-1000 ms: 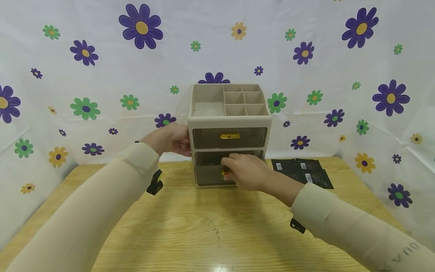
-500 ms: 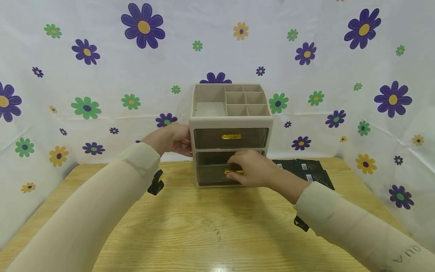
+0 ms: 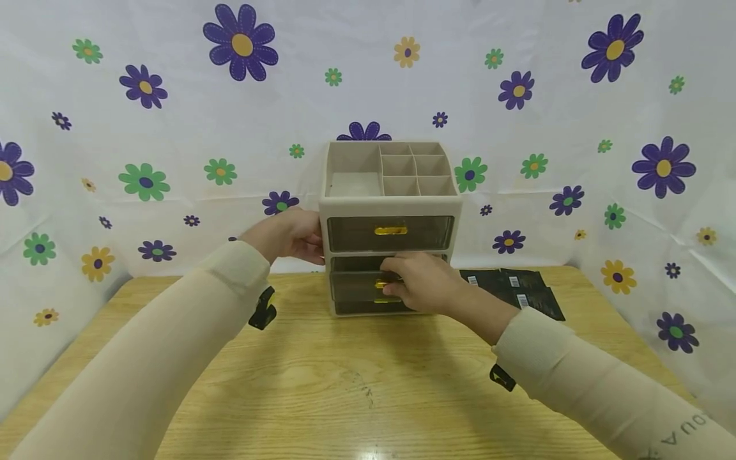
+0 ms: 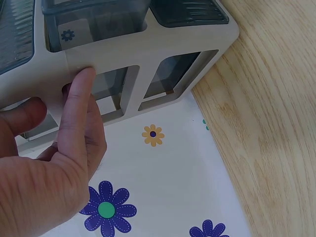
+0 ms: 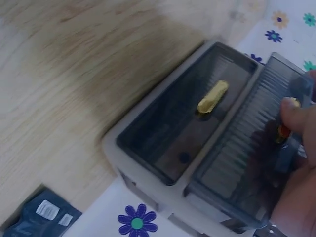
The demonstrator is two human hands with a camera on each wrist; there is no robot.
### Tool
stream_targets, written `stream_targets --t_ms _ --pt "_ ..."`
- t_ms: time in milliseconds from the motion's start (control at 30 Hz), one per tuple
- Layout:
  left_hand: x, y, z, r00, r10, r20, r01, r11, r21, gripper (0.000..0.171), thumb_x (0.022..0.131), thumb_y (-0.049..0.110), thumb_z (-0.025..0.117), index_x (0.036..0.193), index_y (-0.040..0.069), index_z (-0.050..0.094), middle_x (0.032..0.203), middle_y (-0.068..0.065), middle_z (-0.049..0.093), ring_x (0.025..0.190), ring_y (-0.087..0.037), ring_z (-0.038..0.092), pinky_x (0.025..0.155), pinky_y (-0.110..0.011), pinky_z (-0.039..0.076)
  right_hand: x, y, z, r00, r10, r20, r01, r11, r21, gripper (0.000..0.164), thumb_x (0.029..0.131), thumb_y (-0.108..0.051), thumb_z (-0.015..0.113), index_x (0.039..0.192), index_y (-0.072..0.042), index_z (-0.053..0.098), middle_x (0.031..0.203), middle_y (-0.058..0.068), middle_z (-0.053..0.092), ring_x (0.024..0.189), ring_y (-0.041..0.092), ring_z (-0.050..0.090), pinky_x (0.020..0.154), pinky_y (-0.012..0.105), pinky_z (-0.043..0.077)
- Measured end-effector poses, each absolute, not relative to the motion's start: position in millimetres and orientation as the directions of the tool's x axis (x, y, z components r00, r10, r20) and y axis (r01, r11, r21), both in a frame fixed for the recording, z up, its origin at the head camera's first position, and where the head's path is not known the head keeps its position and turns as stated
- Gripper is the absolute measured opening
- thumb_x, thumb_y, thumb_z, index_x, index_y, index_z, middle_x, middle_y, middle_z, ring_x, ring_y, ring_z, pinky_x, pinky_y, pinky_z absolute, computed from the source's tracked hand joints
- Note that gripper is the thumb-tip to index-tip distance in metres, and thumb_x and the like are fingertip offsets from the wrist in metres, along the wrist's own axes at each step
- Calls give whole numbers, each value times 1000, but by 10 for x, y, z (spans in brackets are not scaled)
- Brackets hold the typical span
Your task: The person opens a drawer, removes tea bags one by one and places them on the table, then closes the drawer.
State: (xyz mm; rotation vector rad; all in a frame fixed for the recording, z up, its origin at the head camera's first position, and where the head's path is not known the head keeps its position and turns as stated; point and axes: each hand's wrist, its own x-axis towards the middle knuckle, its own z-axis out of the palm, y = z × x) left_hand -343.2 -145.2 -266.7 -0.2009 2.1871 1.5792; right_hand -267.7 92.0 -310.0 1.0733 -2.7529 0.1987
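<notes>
A beige desk organizer (image 3: 391, 206) with smoky drawers and gold handles stands on the table. Its middle drawer (image 3: 352, 287) is partly pulled out, with the bottom drawer (image 5: 170, 133) shut below it. My right hand (image 3: 428, 281) pinches the middle drawer's handle, thumb and fingers at its front, and hides its right part. What lies inside is too dark to tell. My left hand (image 3: 296, 235) holds the organizer's left side. In the left wrist view its index fingertip presses the side frame (image 4: 74, 59), while the thumb lies across a post beside the openings.
Several flat black packets (image 3: 512, 287) with white labels lie right of the organizer. The wooden table (image 3: 322, 383) extends in front. A flowered cloth (image 3: 190, 128) hangs behind and at both sides. Divided compartments (image 3: 416, 169) form the organizer's top.
The middle drawer has moved inward with my right hand on its handle, and the bottom drawer's handle now shows beneath it. My left hand stays in place.
</notes>
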Motion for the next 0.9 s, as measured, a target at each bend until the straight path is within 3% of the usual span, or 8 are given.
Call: stream_targets --t_ms 100,333,733,900 --pt "-3434 -1447 -2664 -895 129 -426 -365 336 868 24 88 9 49 109 -3 53 100 -21 57 75 -26 63 71 -41 55 -2668 868 -3068 -736 -653 176 -667 744 -30 33 89 -29 60 117 -12 57 107 1 60 85 12 57 69 28 52" --pt "-3442 -1453 -2671 -896 126 -426 -366 335 868 26 89 11 49 112 -3 51 102 -21 56 75 -27 63 71 -42 55 -2634 733 -3031 -748 -655 111 -636 754 162 29 90 -24 58 116 -12 54 105 -2 58 85 10 55 64 26 52" --pt "-3424 -1462 -2667 -903 127 -411 -348 347 871 25 89 12 49 110 -2 52 99 -20 57 76 -27 62 70 -41 55 -2637 668 -3057 -770 -629 108 -612 776 153 28 91 -20 55 118 -14 51 109 -4 59 90 12 57 68 29 53" --pt "-3425 -1469 -2662 -901 126 -414 -350 351 868 26 88 11 50 110 -2 52 101 -20 57 76 -27 62 70 -40 55 -2630 658 -3077 -756 -638 149 -621 770 148 24 89 -17 57 112 -14 52 98 -5 60 82 12 57 62 28 52"
